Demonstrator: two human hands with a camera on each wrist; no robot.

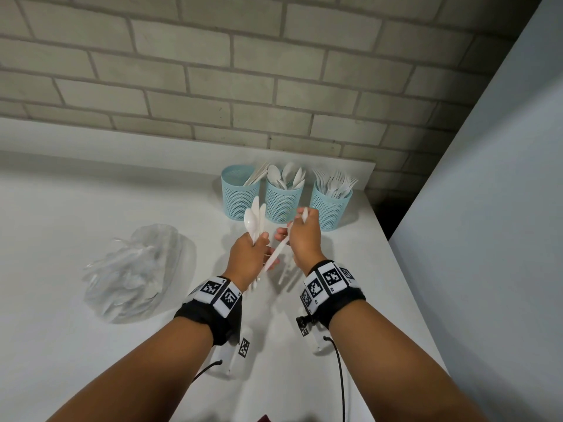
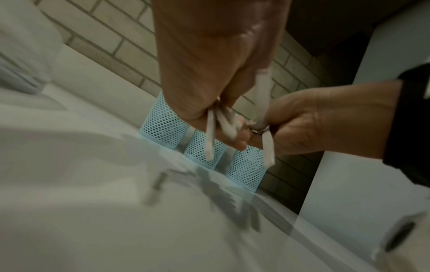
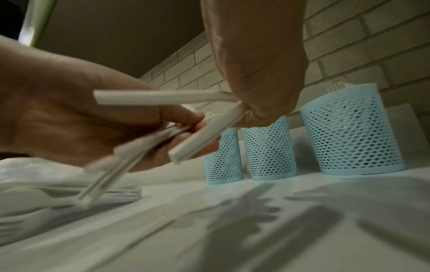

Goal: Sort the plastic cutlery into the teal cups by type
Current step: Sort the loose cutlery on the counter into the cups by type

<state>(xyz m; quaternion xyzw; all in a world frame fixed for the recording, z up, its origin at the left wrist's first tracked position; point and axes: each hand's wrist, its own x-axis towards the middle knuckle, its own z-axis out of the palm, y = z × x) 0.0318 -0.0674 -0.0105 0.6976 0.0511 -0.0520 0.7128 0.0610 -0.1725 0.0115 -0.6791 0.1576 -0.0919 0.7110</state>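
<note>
while left fingers [image 1: 264,239] clasp spoons [image 1: 254,220], right fingers [image 1: 281,233] pinch cutlery [image 1: 277,252]

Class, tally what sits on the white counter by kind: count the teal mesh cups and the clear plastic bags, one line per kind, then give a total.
Teal mesh cups: 3, the left cup, the middle cup, the right cup
Clear plastic bags: 1, the bag on the left of the counter
Total: 4
</note>
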